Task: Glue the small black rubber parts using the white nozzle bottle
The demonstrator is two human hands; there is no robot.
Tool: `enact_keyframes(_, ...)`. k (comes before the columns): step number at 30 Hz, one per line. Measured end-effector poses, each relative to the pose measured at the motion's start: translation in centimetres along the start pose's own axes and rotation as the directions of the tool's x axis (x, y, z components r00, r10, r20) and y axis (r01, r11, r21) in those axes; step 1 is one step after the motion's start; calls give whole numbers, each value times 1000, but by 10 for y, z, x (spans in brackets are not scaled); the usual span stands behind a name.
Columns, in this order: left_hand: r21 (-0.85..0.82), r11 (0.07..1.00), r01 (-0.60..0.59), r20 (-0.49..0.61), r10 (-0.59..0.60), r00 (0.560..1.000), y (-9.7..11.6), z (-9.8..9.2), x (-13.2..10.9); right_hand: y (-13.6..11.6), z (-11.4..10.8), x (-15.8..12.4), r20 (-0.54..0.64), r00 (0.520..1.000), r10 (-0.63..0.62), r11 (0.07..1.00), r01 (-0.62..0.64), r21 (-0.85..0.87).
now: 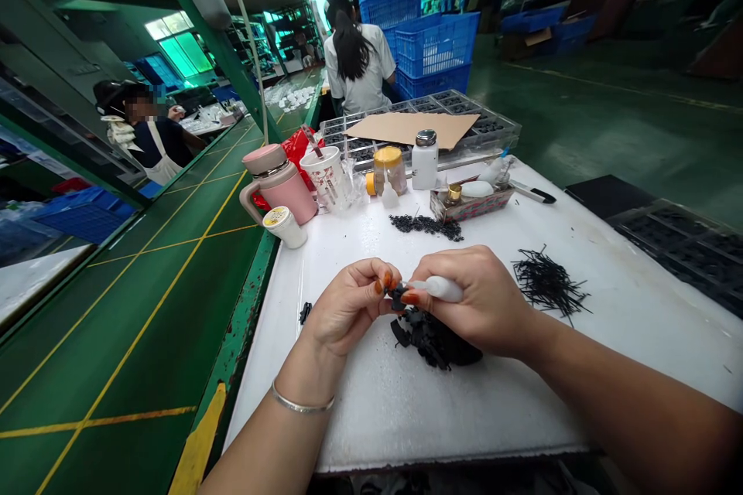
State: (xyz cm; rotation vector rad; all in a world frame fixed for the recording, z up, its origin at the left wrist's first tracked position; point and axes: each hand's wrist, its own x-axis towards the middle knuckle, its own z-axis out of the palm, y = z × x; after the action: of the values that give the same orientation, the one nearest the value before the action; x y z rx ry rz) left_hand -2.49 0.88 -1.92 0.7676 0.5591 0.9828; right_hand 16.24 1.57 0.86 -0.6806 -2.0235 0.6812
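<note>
My left hand [350, 304] is closed in a pinch on a small black plastic part [397, 297] at the middle of the white table [406, 402]. My right hand [476, 300] is closed round a small white tool [439, 288] whose tip meets that part. Just below both hands lies a heap of black plastic parts [434, 340]. A silver bangle sits on my left wrist.
A pile of thin black pins [546, 283] lies to the right, a mound of tiny black bits [426, 226] farther back. Pink jug [279, 182], cups, jars and a white bottle [425, 160] stand at the back, before compartment trays [493, 128]. Two people work beyond.
</note>
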Motion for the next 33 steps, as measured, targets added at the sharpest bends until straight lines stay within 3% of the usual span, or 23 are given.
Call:
enact_keyframes(8,139,990,-8,-44,14,999,2,-2,0,0,-5,1,91,995,32,997,-25,-69)
enact_keyframes(16,338,941,6,-151,47,987,6,-2,-1,1,-3,3,92,992,86,990,-74,-122)
enact_keyframes(19,376,926,-19,-139,77,987,7,-3,-1,2,-1,3,106,976,189,982,-184,-52)
enact_keyframes(23,369,929,-37,-133,92,987,7,-4,-1,3,3,3,170,914,368,917,-387,98)
enact_keyframes(28,399,916,-46,-117,100,988,7,-7,1,4,7,1,55,967,249,967,-246,-58)
enact_keyframes(33,354,934,-41,-175,110,978,7,-5,1,7,6,1,45,983,180,978,-174,-115)
